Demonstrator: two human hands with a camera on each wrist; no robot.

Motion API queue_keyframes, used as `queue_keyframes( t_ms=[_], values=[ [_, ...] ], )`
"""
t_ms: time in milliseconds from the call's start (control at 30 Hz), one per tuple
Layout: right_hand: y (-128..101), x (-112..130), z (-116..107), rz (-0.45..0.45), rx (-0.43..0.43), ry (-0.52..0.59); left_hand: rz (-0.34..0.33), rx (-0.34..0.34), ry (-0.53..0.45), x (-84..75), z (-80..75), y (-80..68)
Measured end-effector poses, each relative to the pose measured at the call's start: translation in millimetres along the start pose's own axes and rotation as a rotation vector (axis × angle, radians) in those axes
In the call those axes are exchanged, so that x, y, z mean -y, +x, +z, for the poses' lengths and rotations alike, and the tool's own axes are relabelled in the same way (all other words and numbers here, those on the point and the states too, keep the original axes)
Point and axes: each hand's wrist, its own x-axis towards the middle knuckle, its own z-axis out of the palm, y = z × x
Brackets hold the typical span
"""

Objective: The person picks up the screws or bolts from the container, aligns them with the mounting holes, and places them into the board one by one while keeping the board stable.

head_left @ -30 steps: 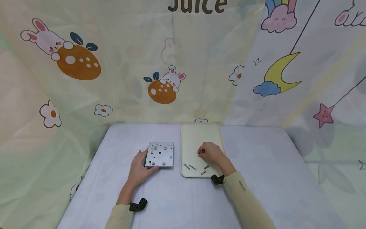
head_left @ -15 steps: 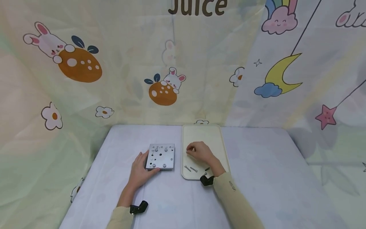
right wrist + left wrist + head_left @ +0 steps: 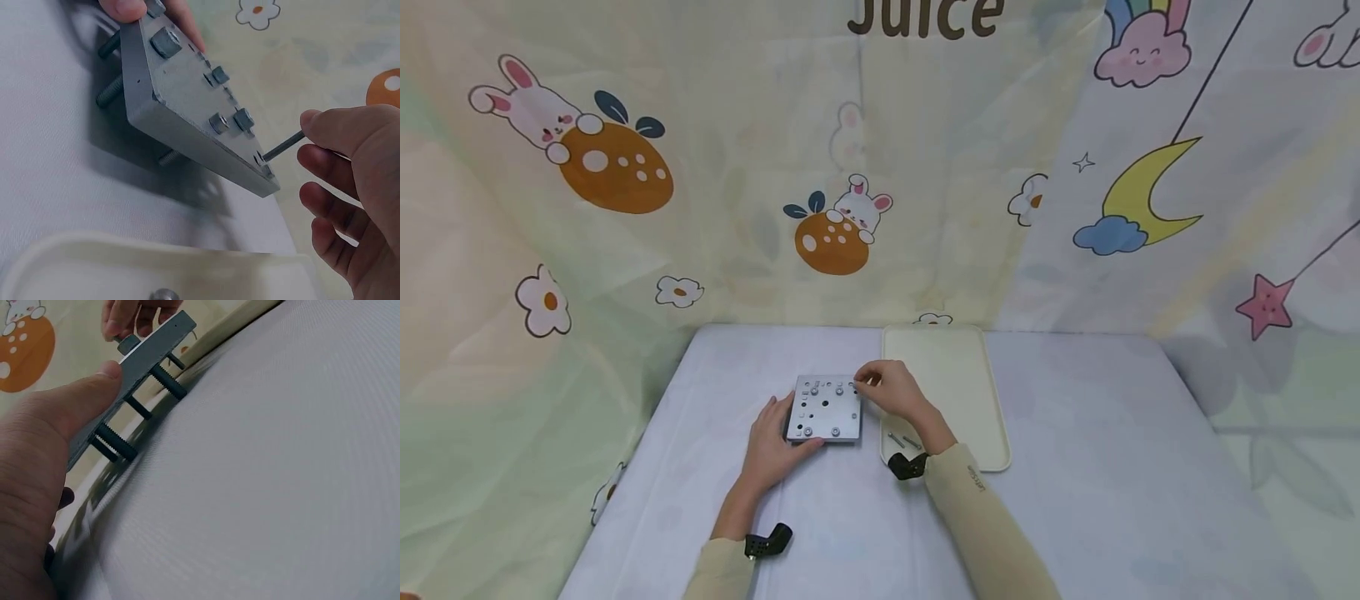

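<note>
A square metal plate (image 3: 841, 413) with several holes stands raised over the white table; screws sit in it, and their threaded shanks stick out below in both wrist views. At its left and front edges my left hand (image 3: 769, 454) grips it, the thumb along the front. My right hand (image 3: 891, 390) is over the plate's far right corner. Between its thumb and forefinger it pinches a thin screw (image 3: 283, 147), whose lower end is at a hole near that corner. The fingers hide the screw's upper end.
Right of the plate lies a cream tray (image 3: 953, 375) holding loose screws (image 3: 897, 440), partly hidden by the right wrist's black camera (image 3: 907, 467). A printed cloth (image 3: 730, 167) hangs behind the table (image 3: 1075, 467).
My right hand has moved left from over the tray to the plate's far right corner, carrying the screw. The left hand still holds the plate in place.
</note>
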Motion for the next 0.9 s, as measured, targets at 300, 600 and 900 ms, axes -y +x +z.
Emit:
queue_keyframes(
  t_ms=[300,600,900],
  values=[
    [4.6,-0.2,5.0,0.000,-0.042,-0.002,0.018,-0.016,0.003,-3.3,-0.9,0.8],
    [3.3,0.5,6.4,0.036,-0.058,0.035,0.012,-0.013,0.001,-2.4,-1.4,2.9],
    [1.2,-3.8,8.5,0.037,-0.053,0.041,-0.001,-0.003,-0.005,-0.6,-0.7,1.4]
  ],
)
